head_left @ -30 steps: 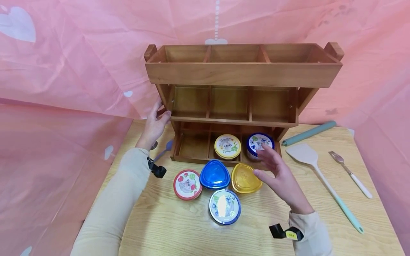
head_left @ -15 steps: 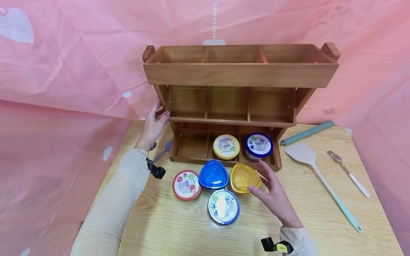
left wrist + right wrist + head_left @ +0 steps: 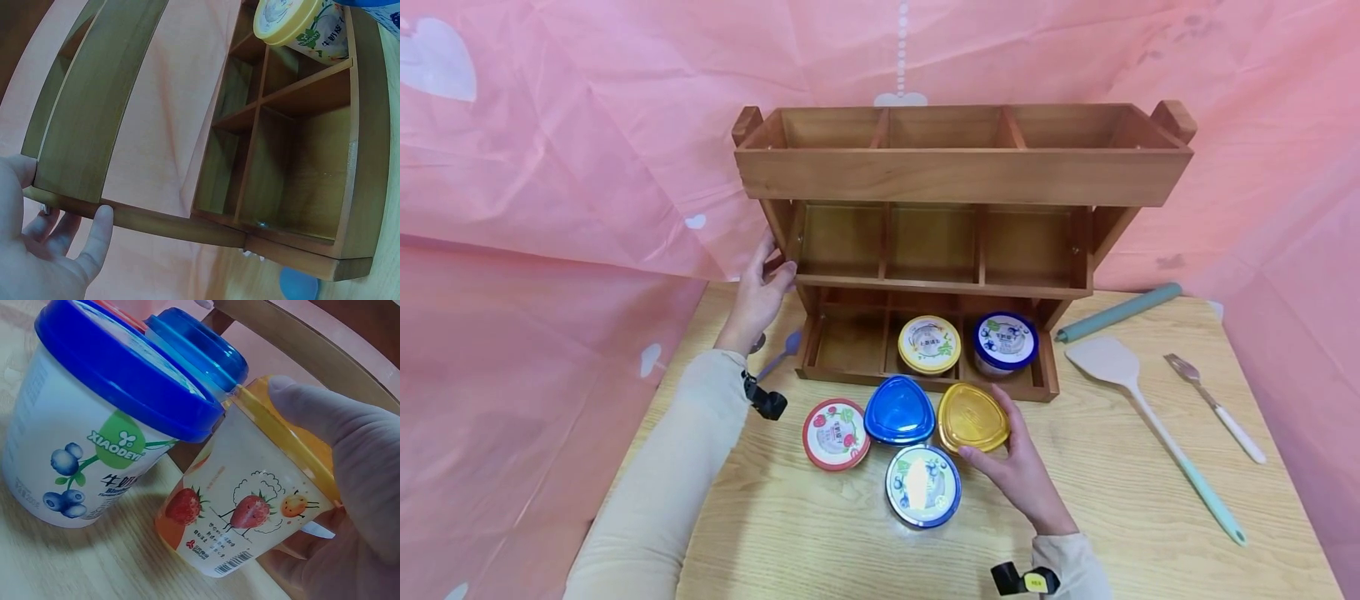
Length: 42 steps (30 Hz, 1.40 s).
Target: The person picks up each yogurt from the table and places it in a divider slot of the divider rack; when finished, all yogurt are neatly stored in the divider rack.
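Observation:
My right hand (image 3: 1011, 467) grips the yellow-lidded triangular cup (image 3: 972, 417) standing on the wooden table (image 3: 1112, 517); in the right wrist view my thumb (image 3: 331, 415) lies over its lid rim and the cup (image 3: 244, 506) shows strawberry drawings. Beside it stand a blue-lidded triangular cup (image 3: 900, 410), a blue-lidded blueberry cup (image 3: 922, 484) (image 3: 100, 437) and a red-lidded cup (image 3: 837, 433). My left hand (image 3: 758, 296) (image 3: 44, 250) holds the left side post of the three-tier wooden rack (image 3: 962, 175). Its bottom tier holds a yellow-lidded cup (image 3: 929, 344) and a blue-lidded cup (image 3: 1006, 341).
Right of the rack lie a teal rolling pin (image 3: 1118, 312), a spatula (image 3: 1150, 417) and a fork (image 3: 1216, 407). A small blue spoon (image 3: 778, 354) lies by the rack's left foot. Pink sheeting (image 3: 550, 167) hangs behind and on both sides.
My right hand drew back from the blue-lidded cup in the bottom tier, came down toward me and closed round the yellow triangular cup. My left hand stayed on the rack.

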{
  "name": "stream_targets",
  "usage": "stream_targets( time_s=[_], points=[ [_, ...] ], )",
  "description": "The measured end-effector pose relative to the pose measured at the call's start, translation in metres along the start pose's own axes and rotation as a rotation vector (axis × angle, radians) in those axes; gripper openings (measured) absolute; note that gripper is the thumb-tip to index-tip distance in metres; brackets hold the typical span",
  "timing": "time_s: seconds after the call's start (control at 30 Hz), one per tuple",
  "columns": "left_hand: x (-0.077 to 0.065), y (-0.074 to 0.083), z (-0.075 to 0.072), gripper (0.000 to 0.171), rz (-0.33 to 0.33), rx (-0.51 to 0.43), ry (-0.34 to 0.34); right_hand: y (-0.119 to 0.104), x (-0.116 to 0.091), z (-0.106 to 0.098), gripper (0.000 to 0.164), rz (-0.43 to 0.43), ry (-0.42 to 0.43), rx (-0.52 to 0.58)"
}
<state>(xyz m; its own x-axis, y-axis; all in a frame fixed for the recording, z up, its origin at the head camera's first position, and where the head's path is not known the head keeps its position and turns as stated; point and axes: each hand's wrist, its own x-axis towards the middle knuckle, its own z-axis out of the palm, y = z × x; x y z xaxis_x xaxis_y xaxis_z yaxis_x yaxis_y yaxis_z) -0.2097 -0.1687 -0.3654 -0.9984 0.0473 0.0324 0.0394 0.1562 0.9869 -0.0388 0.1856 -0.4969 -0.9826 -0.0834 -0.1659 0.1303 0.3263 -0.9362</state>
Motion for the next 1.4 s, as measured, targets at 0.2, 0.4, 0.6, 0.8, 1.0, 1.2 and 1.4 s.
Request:
stream_targets(
  time_s=[0.2, 0.4, 0.6, 0.8, 1.0, 1.2, 1.4],
  points=[
    [0.000, 0.001, 0.000, 0.068, -0.010, 0.006, -0.002, 0.001, 0.001, 0.001, 0.093, 0.017, 0.008, 0.014],
    [-0.001, 0.001, 0.000, 0.068, 0.002, 0.001, -0.004, 0.002, 0.000, 0.000, 0.089, 0.014, 0.020, 0.033],
    [0.004, -0.007, -0.001, 0.068, 0.004, -0.001, -0.002, 0.001, -0.003, -0.004, 0.090, 0.029, 0.034, 0.046],
    [0.014, -0.026, -0.004, 0.068, 0.022, 0.014, 0.005, -0.011, -0.013, -0.020, 0.088, -0.015, 0.082, 0.033],
    [0.014, -0.026, -0.004, 0.068, 0.011, 0.009, 0.000, -0.032, -0.024, -0.035, 0.084, -0.145, 0.130, 0.065],
    [0.003, -0.006, -0.001, 0.068, -0.015, -0.004, -0.015, -0.060, -0.021, -0.042, 0.083, -0.238, 0.089, 0.063],
    [-0.001, 0.001, 0.000, 0.068, 0.001, 0.008, -0.014, -0.089, -0.005, -0.039, 0.080, -0.247, 0.029, 0.029]
  ],
)
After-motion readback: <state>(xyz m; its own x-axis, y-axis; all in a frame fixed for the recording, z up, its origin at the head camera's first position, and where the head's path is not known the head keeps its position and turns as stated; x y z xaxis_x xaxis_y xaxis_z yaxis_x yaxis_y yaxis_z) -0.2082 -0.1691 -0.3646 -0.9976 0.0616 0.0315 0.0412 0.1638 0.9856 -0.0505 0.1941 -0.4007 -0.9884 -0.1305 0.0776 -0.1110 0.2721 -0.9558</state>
